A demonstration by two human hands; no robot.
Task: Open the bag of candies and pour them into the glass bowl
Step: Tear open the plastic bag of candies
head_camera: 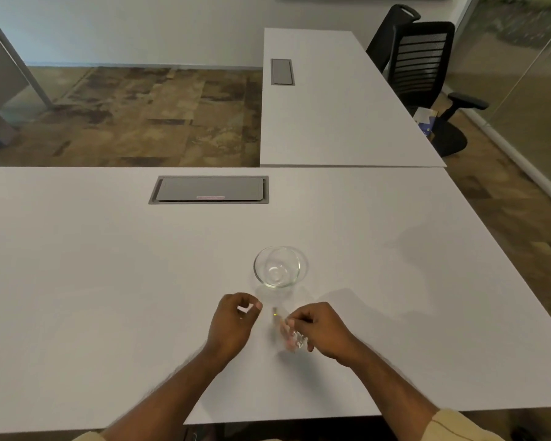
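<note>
An empty glass bowl (pixel 280 266) stands on the white table (pixel 109 281), just beyond my hands. My right hand (pixel 322 329) pinches a small clear bag of candies (pixel 292 337) by its top; the bag hangs blurred over the table, with pinkish candies inside. A small yellowish bit (pixel 275 311) shows just left of the bag's top; what it is I cannot tell. My left hand (pixel 236 323) hovers to the left of the bag, fingers curled with thumb and forefinger apart, holding nothing that I can see.
A grey cable hatch (pixel 209 190) is set into the table's far side. A second white table (pixel 331 106) adjoins at the back right, with black office chairs (pixel 423 65) behind it. A glass wall runs along the right.
</note>
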